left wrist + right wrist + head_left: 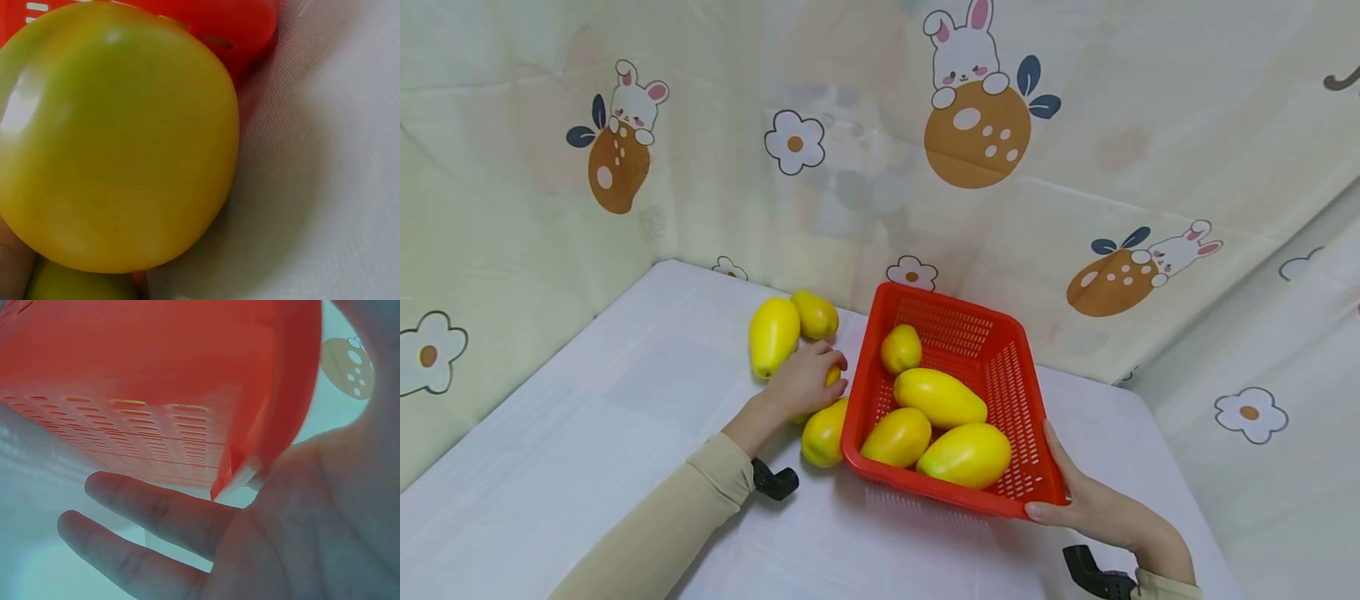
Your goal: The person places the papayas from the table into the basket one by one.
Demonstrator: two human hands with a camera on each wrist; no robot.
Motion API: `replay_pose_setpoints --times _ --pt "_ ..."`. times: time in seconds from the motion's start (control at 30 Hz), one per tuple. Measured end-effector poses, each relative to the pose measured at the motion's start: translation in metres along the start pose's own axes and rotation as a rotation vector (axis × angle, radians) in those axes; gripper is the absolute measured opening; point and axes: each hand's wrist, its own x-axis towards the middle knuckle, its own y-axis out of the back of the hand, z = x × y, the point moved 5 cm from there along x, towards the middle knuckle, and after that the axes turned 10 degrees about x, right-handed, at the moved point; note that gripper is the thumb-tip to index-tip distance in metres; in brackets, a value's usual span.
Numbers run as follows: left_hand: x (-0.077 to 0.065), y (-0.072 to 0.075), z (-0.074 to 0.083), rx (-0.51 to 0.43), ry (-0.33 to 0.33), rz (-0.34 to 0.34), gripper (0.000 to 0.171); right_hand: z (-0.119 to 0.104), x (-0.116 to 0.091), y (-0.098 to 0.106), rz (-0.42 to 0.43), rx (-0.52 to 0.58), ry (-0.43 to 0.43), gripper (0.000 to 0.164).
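Note:
My left hand [808, 379] curls over a yellow papaya [832, 375], which is mostly hidden under the fingers. Close to the wrist lies another papaya [823, 435] against the basket's left side; it fills much of the left wrist view. Beyond the hand are two more, a long papaya [773, 337] and a smaller one [816, 315]. The red plastic basket [1033, 400] holds several papayas, with one [966, 456] at its near end. At the near right corner my right hand [1101, 508] grips the basket rim, thumb on the near side and two fingers [156, 506] spread beneath.
A white cloth covers the table [602, 433]. Behind it hangs a cream curtain [850, 208] printed with rabbits and flowers, right at the table's back edge. Black camera mounts [775, 481] sit on both wrists.

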Motion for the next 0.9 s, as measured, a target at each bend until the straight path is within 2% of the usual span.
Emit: replay_pose_setpoints --times 0.6,0.9 --pt "-0.0004 0.0015 0.0003 -0.015 0.014 -0.011 0.024 0.0021 0.0003 0.0 0.014 -0.038 -0.009 0.1" --pt "0.0001 0.0054 0.0023 -0.002 -0.041 0.016 0.024 0.005 -0.0004 0.0019 0.014 -0.023 -0.002 0.099"
